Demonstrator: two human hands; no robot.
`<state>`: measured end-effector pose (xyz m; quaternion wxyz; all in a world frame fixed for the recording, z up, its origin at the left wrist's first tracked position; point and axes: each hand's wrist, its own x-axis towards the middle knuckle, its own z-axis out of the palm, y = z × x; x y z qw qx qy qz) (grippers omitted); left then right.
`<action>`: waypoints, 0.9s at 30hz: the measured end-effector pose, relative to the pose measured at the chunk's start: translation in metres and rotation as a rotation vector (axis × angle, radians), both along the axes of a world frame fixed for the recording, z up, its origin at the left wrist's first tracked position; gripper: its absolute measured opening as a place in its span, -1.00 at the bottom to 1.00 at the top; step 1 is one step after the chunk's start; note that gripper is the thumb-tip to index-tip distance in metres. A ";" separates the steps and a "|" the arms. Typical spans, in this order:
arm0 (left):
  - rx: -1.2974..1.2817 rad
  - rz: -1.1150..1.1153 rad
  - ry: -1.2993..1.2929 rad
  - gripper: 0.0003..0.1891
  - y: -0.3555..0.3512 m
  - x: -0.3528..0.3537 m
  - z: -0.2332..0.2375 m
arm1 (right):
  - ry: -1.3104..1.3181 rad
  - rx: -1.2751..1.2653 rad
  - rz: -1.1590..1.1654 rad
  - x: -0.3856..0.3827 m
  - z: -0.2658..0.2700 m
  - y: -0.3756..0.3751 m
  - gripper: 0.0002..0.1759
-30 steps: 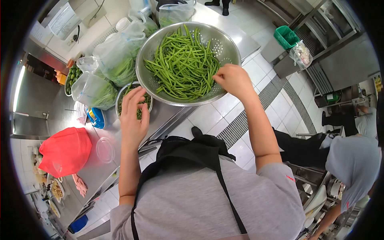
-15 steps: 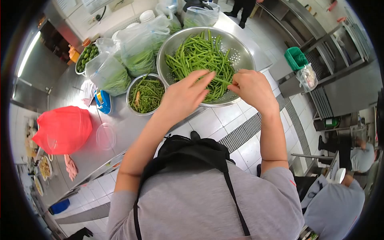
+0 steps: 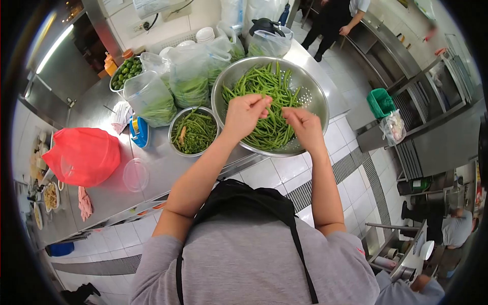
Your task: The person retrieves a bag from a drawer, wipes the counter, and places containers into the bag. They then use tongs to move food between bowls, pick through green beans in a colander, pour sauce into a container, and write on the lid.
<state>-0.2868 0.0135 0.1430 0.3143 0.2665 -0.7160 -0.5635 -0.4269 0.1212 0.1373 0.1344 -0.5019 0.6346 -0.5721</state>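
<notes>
A steel colander point(image 3: 316, 104) holds a heap of long green beans point(image 3: 269, 84). Above the beans, my left hand point(image 3: 246, 115) has thumb and fingertips pinched together; whatever they hold is too small to make out. Facing it a short gap away, my right hand point(image 3: 306, 129) is closed in a pinch on what looks like a green bean, mostly hidden by the fingers. To the left of the colander, touching or nearly touching it, stands a steel bowl point(image 3: 171, 136) filled with short bean pieces and trimmings.
Plastic bags of green vegetables point(image 3: 190, 81) crowd behind the bowl, beside a container of green limes point(image 3: 127, 71). Further left are a blue object point(image 3: 139, 131), a clear lid point(image 3: 135, 175) and a red bag point(image 3: 84, 156). Another person point(image 3: 330, 25) stands beyond the counter.
My left fingers, spread over the beans before, have come together in a pinch. My right hand stays pinched. The camera view has shifted, and the person at the back shows more.
</notes>
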 end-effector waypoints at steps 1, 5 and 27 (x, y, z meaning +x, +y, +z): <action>0.132 0.049 0.156 -0.79 -0.006 0.002 -0.001 | 0.097 0.122 0.062 0.000 -0.001 0.002 -0.86; 0.385 0.101 0.443 -0.76 -0.009 0.018 0.005 | 0.019 0.204 0.237 0.012 -0.006 -0.007 -0.86; -0.114 0.679 -0.180 -0.80 -0.028 0.199 -0.036 | 0.608 0.077 0.408 0.160 -0.061 -0.115 -0.83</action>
